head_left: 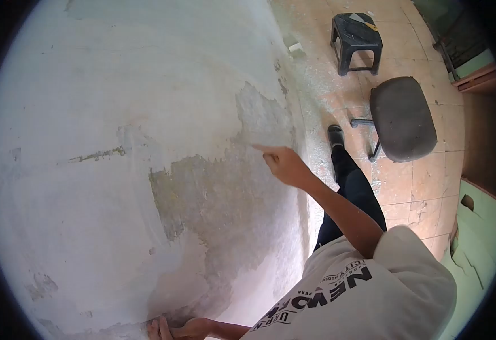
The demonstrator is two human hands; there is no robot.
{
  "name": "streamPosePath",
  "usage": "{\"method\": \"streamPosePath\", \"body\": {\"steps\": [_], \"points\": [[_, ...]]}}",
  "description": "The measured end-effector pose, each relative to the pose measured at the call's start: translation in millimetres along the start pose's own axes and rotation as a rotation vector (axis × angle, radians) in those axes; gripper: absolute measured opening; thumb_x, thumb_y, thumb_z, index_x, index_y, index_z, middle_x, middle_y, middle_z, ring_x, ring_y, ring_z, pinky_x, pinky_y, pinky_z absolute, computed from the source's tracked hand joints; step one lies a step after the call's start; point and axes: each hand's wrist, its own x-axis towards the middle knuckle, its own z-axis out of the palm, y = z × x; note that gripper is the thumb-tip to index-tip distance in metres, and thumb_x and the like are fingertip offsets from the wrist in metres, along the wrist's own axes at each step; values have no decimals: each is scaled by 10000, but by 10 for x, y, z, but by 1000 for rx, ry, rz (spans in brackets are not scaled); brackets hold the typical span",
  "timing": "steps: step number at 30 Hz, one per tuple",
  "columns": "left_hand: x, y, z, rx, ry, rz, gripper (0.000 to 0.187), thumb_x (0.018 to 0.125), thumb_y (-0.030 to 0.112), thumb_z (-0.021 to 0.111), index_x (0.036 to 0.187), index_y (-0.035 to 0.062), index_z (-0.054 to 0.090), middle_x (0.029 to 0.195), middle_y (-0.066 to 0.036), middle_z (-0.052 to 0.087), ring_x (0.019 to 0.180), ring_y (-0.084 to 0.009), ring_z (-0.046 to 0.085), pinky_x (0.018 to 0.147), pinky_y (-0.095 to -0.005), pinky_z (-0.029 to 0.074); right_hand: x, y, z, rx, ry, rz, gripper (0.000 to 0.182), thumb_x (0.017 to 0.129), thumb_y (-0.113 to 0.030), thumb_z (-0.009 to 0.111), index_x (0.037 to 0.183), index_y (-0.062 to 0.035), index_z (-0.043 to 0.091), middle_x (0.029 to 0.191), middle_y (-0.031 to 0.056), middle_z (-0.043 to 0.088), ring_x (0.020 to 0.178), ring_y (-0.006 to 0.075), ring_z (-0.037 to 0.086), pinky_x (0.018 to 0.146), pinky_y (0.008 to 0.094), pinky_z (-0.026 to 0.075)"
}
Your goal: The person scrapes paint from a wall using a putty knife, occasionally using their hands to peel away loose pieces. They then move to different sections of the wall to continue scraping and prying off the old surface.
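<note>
Beside the wall (89, 209), my right hand (286, 166) has its index finger stretched out toward a patch of bare, grey-brown plaster (225, 187). Its other fingers are curled, and no tool shows in them. The frame does not settle whether the fingertip touches the surface. At the bottom edge, my left hand (177, 328) rests its fingers against the lower part of the wall picture, by a dark, rough strip; part of it is cut off. Around the patch, the pale coating has ragged, peeled edges, with a narrow greenish scar (98, 154) farther left.
A black plastic stool (347, 42) with a putty knife (364, 22) on top stands on the tiled floor (412, 181). Closer is a dark chair seat (404, 119) on metal legs. White debris is scattered along the wall's foot. A green, broken panel (475, 243) is at right.
</note>
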Motion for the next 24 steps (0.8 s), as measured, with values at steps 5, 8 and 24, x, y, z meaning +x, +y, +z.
{"method": "streamPosePath", "body": {"steps": [5, 8, 24], "points": [[-3, 5, -43, 64, -23, -5, 460, 1128, 327, 572, 833, 18, 742, 839, -103, 702, 785, -257, 645, 758, -421, 504, 290, 71, 114, -19, 77, 9, 499, 1039, -103, 542, 1515, -229, 622, 701, 230, 549, 569, 254, 500, 633, 398, 473], [38, -3, 0, 63, -8, 34, 434, 1121, 305, 583, 833, 24, 746, 833, -99, 710, 767, -257, 656, 764, -427, 502, 242, 71, -85, 2, 20, -24, 496, 1038, -102, 543, 1510, -229, 628, 701, 238, 547, 568, 258, 503, 639, 397, 475], [24, 55, 25, 112, -46, 3, 387, 1082, 311, 622, 801, 88, 767, 873, -55, 760, 785, -230, 680, 825, -450, 448, 499, 378, 111, -7, 86, 9, 498, 1044, -117, 535, 1526, -219, 606, 719, 256, 591, 572, 272, 532, 641, 414, 478]]}}
